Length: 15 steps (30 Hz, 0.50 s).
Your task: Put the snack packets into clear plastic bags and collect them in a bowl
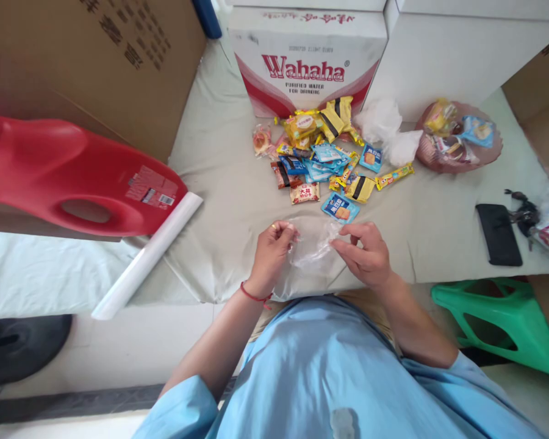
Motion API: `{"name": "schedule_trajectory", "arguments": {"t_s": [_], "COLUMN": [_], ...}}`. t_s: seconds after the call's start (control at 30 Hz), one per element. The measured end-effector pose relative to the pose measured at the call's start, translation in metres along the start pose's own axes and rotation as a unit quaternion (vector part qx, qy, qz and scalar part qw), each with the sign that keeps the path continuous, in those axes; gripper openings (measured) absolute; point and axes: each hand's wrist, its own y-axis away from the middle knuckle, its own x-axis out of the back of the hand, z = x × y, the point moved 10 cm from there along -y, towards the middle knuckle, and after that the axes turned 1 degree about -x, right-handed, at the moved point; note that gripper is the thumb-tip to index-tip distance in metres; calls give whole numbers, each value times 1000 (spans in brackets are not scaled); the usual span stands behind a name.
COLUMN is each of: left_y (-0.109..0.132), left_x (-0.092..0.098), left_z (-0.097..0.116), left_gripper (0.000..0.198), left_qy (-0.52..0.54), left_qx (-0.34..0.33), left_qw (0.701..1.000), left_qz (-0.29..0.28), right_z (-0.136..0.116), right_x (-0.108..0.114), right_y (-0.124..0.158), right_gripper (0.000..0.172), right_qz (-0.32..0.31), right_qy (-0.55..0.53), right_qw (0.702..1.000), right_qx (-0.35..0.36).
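A clear plastic bag (312,245) is stretched between my two hands, just above the near edge of the cloth-covered table. My left hand (274,247) pinches its left side, thumb against the fingers. On the other side, my right hand (365,251) grips the bag between thumb and fingertips. Right beyond the bag lies a blue snack packet (340,208). Behind that is a pile of small wrapped snacks, with a yellow packet (360,188), a cream and red packet (304,193) and several blue packets (326,160).
A Wahaha carton (308,64) stands behind the snacks. To the right are crumpled white plastic bags (388,129), a pink bowl (489,155) holding snacks, and a black phone (498,235). At left lie a red jug (73,171) and a white roll (149,256). A green stool (498,317) stands below.
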Motion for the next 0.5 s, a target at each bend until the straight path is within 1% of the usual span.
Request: {"name": "schedule_trajectory", "arguments": {"t_s": [0.07, 0.13, 0.23, 0.3, 0.33, 0.37, 0.43, 0.47, 0.5], "left_y": [-2, -3, -2, -1, 0, 1, 4, 6, 8], "left_x": [16, 31, 44, 45, 44, 43, 41, 40, 40], "left_z": [0, 2, 8, 11, 12, 13, 16, 17, 19], "left_gripper": [34, 37, 39, 39, 39, 39, 37, 35, 32], "left_qy": [38, 74, 105, 132, 149, 165, 191, 199, 204], "left_qx": [1, -6, -34, -49, -54, -58, -58, -57, -56], "left_qw": [998, 993, 985, 982, 980, 979, 975, 974, 973], "left_qz": [49, 96, 131, 126, 117, 108, 96, 92, 90], "right_z": [-1, 3, 9, 7, 5, 2, -6, -9, -8], "right_x": [9, 14, 17, 14, 11, 5, -9, -15, -17], "right_y": [4, 10, 22, 31, 35, 39, 45, 48, 49], "right_gripper": [25, 26, 26, 27, 28, 28, 27, 27, 27], "right_qz": [12, 10, 4, -5, -18, -41, -108, -139, -156], "right_qy": [-1, 4, 24, 27, 20, 5, -50, -85, -120], "right_qw": [1000, 1000, 1000, 999, 999, 999, 993, 986, 980], "right_qx": [12, 7, -12, -17, -17, -17, -15, -20, -36]}}
